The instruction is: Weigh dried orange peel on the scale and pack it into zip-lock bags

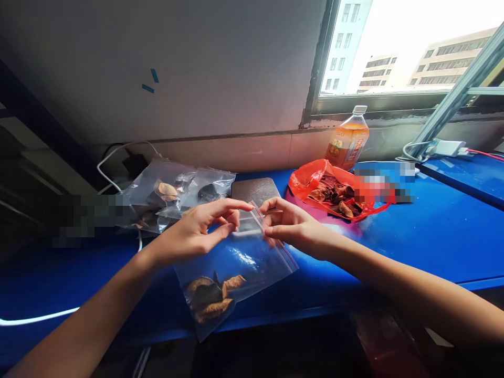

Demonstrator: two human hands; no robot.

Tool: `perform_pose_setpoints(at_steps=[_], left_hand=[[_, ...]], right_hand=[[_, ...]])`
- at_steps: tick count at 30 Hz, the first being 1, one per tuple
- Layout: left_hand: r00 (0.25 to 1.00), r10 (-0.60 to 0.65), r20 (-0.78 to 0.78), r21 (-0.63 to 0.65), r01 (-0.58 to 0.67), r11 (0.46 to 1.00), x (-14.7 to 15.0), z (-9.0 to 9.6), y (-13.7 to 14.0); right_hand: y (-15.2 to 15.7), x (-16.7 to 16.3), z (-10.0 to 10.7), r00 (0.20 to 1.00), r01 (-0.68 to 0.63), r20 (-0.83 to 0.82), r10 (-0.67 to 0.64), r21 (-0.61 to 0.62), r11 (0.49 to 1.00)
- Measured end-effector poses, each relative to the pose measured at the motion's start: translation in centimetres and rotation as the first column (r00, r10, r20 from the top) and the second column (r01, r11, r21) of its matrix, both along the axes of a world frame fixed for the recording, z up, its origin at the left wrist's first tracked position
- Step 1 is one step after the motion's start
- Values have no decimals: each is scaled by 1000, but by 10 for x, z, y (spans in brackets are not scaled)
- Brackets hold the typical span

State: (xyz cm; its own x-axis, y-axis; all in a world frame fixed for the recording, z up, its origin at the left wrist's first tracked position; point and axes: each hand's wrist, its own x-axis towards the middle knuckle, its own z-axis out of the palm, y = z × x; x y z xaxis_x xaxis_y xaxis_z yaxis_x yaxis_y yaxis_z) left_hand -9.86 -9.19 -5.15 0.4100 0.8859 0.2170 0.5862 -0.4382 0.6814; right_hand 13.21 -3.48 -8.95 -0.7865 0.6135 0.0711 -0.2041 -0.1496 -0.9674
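A clear zip-lock bag (255, 262) with a red-lined seal tilts over the front of the table, dried brown slices (214, 299) gathered in its lower corner. My right hand (293, 226) pinches the seal strip between thumb and fingers; the thumb is slightly blurred. At the bag's upper left edge is my left hand (197, 228), its index fingertip on the end of the seal. The left thumb and curled fingers come together at that edge. Just behind my hands lies a flat grey scale (254, 189), partly covered by the bag and fingers.
More filled clear bags (169, 189) lie at the left. An open red plastic bag (315, 176) holds dried slices (334, 197), with an orange drink bottle (350, 136) behind it. A white cable (39, 317) crosses the blue table (425, 236); a power adapter (447, 148) sits far right.
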Motion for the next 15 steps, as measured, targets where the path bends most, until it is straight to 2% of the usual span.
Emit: perform_pose_setpoints(at_steps=[3, 8, 12, 15], left_hand=[[999, -22, -32, -17, 21, 1000, 0, 2, -2], [974, -82, -209, -10, 82, 997, -2, 10, -3], [961, -85, -262, 17, 93, 996, -2, 11, -4], [960, -107, -261, 3, 111, 994, -2, 10, -3]], right_hand=[[2, -1, -3, 998, -38, -48, 32, -110, 993], [8, 0, -10, 999, -35, -14, 35, 14, 999], [14, 0, -17, 990, -120, -75, 116, -50, 991], [16, 1, -19, 989, -132, -76, 129, -35, 991]])
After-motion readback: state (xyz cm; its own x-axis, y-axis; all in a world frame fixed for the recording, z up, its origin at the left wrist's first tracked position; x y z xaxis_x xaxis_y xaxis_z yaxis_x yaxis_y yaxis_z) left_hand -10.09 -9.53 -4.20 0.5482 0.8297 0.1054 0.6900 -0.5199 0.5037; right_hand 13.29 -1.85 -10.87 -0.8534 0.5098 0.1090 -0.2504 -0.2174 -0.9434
